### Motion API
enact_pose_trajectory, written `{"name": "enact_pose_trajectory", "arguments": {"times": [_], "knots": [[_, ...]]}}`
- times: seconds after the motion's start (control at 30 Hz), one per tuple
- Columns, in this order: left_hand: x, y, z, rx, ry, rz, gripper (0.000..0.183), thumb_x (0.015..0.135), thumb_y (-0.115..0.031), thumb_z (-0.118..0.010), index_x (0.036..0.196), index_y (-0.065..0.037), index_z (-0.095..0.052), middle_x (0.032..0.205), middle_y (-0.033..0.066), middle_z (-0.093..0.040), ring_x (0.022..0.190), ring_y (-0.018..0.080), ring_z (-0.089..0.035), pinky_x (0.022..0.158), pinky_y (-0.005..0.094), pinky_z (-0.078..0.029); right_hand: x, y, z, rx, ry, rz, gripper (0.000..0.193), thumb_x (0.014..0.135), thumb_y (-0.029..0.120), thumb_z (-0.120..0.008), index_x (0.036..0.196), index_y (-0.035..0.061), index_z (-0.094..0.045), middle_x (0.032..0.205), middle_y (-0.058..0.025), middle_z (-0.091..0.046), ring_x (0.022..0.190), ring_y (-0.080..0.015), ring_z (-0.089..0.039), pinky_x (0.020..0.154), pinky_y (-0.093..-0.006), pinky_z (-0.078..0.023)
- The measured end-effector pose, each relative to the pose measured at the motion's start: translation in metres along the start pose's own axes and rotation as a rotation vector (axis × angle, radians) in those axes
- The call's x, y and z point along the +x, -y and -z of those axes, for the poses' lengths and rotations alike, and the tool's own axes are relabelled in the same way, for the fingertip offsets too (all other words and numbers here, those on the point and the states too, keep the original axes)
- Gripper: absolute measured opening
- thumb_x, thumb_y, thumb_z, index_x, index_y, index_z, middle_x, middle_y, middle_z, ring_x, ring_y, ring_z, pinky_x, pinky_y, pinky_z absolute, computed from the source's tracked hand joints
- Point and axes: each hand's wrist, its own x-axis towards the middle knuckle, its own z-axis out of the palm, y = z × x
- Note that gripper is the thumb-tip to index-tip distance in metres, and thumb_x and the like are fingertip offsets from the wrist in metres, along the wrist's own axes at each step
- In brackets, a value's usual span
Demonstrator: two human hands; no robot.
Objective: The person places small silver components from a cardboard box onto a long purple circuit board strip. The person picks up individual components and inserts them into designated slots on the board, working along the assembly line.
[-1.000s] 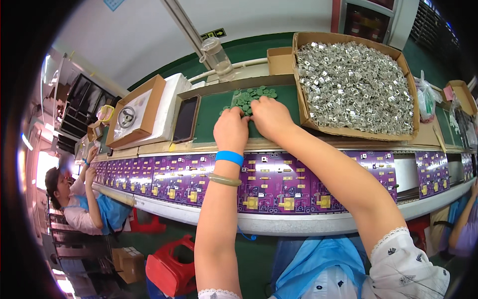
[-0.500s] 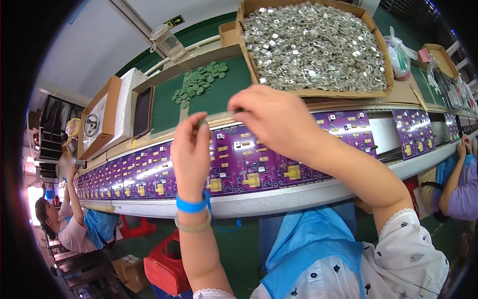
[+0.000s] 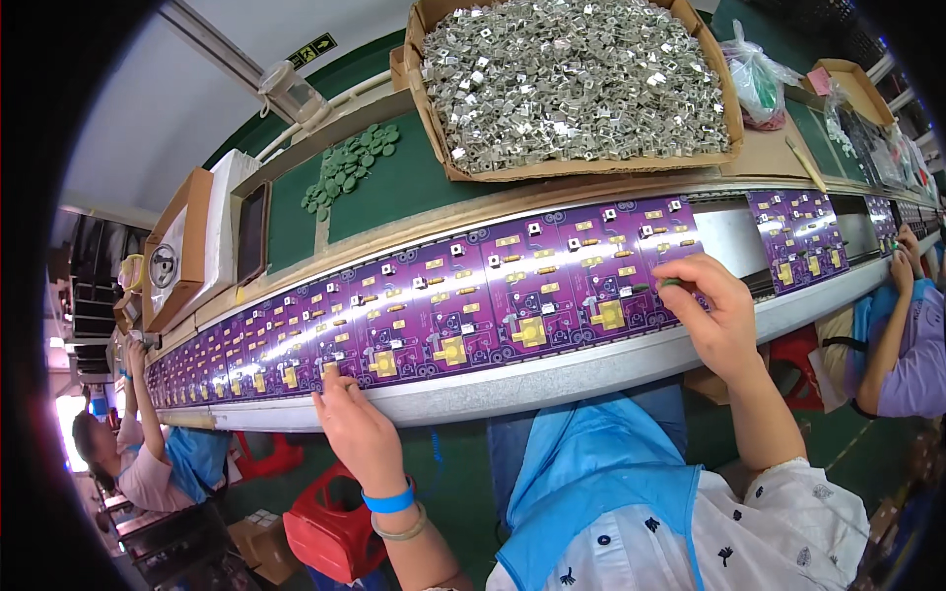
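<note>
A long row of purple circuit boards (image 3: 493,286) runs across in front of me, fitted with small yellow, white and black parts. My right hand (image 3: 724,320) is over the boards' right end, thumb and fingertips pinched on a small green disc component (image 3: 671,283). Lower and to the left, my left hand (image 3: 360,433) rests at the boards' front edge with curled fingers; whether anything lies between them is hidden. Loose green discs (image 3: 350,167) are heaped on the green surface behind the boards.
A carton (image 3: 734,143) full of small metal pieces stands behind the boards. The metal rail (image 3: 473,394) borders them in front. Co-workers sit at the far left and far right, one's hands (image 3: 905,258) at the line. A red stool (image 3: 330,532) stands below left.
My hands have parted from above the boards: the left came down to the front edge, the right swung right and lower with the green disc. The view has shifted slightly.
</note>
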Motion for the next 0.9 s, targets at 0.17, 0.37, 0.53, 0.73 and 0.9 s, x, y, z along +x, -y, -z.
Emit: {"name": "enact_pose_trajectory", "arguments": {"times": [0.17,0.37,0.53,0.73,0.9], "knots": [[0.002,-0.005,0.006,-0.021,0.076,-0.004,0.029,0.097,0.001,-0.051,0.125,0.007,-0.054,0.101,0.0160,-0.065,0.098,0.0357,-0.065,0.107,0.0520,-0.044,-0.014,-0.011,0.001,0.058,-0.030,-0.043,0.020,0.089,0.005,-0.069,0.109,0.0020,-0.072,0.096,-0.0096,-0.068,0.084,-0.0187,-0.064,0.074,-0.0289,-0.050],[-0.002,-0.036,0.007,-0.076,0.070,-0.095,0.035,0.096,0.002,-0.051,0.131,0.009,-0.052,0.094,0.0146,-0.064,0.090,0.0342,-0.064,0.102,0.0510,-0.047,-0.015,-0.018,0.008,0.015,-0.061,0.029,0.020,0.090,0.005,-0.069,0.109,0.0007,-0.072,0.096,-0.0095,-0.068,0.085,-0.0189,-0.064,0.074,-0.0292,-0.050],[-0.006,-0.062,0.004,-0.062,0.052,-0.174,0.033,0.096,0.002,-0.052,0.128,0.010,-0.052,0.095,0.0164,-0.064,0.092,0.0363,-0.064,0.101,0.0506,-0.048,-0.017,-0.020,0.016,0.081,-0.083,-0.077,0.018,0.089,0.004,-0.070,0.106,0.0000,-0.071,0.094,-0.0101,-0.069,0.083,-0.0201,-0.065,0.074,-0.0300,-0.051],[-0.004,-0.096,0.010,-0.127,0.099,-0.048,0.013,0.096,0.002,-0.051,0.108,0.005,-0.055,0.115,0.0214,-0.064,0.113,0.0394,-0.061,0.103,0.0510,-0.045,-0.004,-0.033,0.026,-0.110,-0.022,0.119,0.016,0.088,0.003,-0.069,0.104,0.0000,-0.070,0.094,-0.0112,-0.068,0.082,-0.0237,-0.066,0.073,-0.0326,-0.052],[-0.002,-0.155,0.004,-0.521,0.101,-0.363,0.007,0.093,0.005,-0.052,0.099,0.002,-0.056,0.124,0.0252,-0.063,0.119,0.0428,-0.059,0.107,0.0515,-0.043,0.003,-0.031,0.019,-0.226,0.056,0.168,0.016,0.085,0.003,-0.070,0.102,0.0007,-0.069,0.093,-0.0108,-0.066,0.084,-0.0283,-0.067,0.073,-0.0368,-0.054]]}}
